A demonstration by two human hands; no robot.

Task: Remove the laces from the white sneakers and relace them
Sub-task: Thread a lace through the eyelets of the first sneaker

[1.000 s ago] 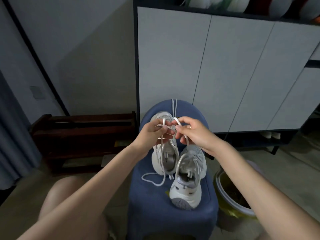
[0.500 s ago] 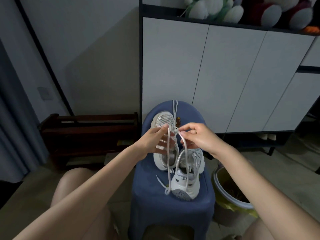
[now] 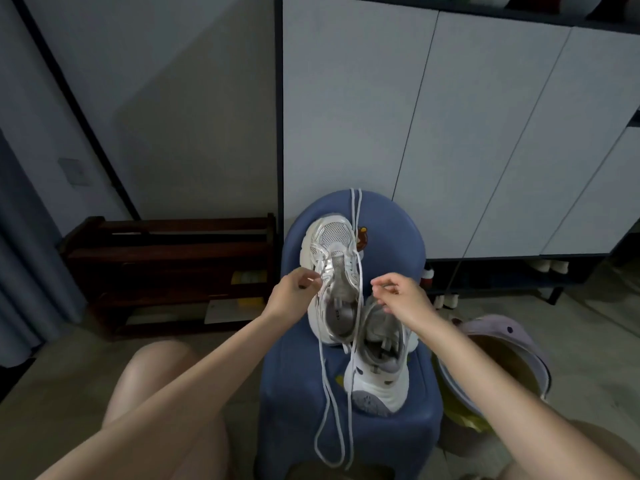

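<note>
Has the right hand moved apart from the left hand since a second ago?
Yes. The right hand now sits right of the far sneaker, apart from the left hand.

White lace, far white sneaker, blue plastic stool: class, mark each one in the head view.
White lace [image 3: 327, 400]: head view, strand hanging over the stool's front.
Far white sneaker [image 3: 334, 237]: head view, mesh toe.
Blue plastic stool [image 3: 294, 393]: head view, bare seat surface.
</note>
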